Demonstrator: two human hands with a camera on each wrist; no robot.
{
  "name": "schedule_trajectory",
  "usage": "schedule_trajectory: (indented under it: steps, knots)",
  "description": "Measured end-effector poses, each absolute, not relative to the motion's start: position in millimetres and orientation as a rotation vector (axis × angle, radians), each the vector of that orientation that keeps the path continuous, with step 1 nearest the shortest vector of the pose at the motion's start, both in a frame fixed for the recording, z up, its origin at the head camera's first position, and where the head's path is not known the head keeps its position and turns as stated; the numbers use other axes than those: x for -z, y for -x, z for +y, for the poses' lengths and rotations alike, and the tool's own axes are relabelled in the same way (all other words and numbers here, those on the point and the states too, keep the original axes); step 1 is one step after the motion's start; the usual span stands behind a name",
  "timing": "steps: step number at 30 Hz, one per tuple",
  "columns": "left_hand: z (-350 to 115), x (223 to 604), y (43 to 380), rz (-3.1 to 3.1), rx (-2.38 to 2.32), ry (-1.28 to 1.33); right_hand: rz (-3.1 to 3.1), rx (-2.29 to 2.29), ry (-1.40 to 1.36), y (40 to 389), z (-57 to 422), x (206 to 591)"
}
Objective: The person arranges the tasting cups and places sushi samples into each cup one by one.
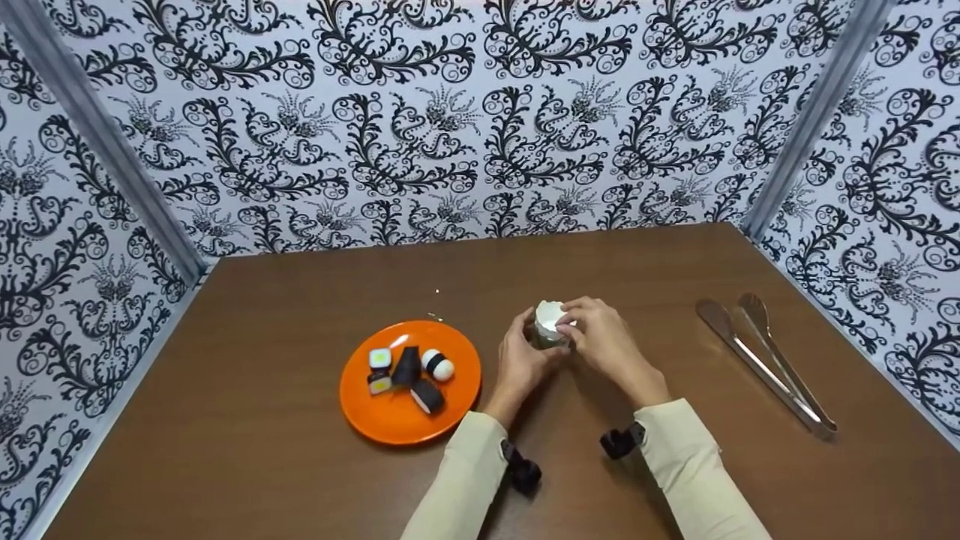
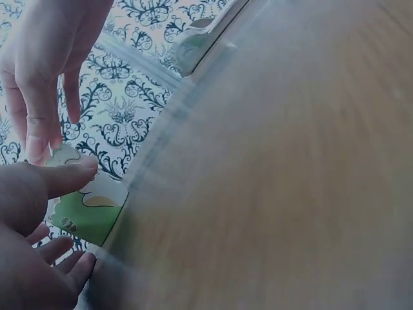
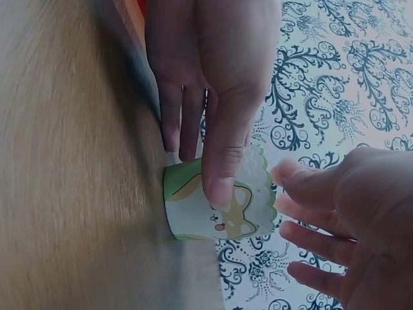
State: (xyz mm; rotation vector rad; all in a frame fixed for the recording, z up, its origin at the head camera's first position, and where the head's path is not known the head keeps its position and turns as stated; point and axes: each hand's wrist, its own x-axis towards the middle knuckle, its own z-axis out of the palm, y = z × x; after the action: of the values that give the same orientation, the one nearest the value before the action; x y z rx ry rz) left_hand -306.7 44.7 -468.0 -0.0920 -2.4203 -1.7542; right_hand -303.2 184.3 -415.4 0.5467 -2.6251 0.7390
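Note:
A small paper baking cup [image 1: 551, 310] with a scalloped white rim stands on the table in front of me. Its green side with a cartoon animal [image 3: 187, 216] shows in the right wrist view. My left hand [image 1: 521, 364] grips the cup around its side, thumb lying across the drawing. Over the rim is my right hand [image 1: 607, 337], its thumb tip right at the scalloped edge and its fingers fairly straight beside it. From the left wrist view, the right hand [image 2: 55, 58] points down toward the cup's rim.
Left of the hands lies an orange plate [image 1: 367, 420] with several sushi pieces [image 1: 407, 367] on it. Metal tongs [image 1: 772, 375] rest on the right side of the brown table [image 1: 247, 412]. Patterned walls [image 1: 420, 135] stand behind and at both sides.

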Motion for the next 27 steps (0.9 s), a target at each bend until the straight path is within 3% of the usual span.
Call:
schedule_trajectory:
  steps: [27]
  knots:
    - [51.8, 470.2, 310.0, -2.382, 1.706, 0.006, -2.559, -0.611, -0.553, 303.7, 181.0, 428.1]
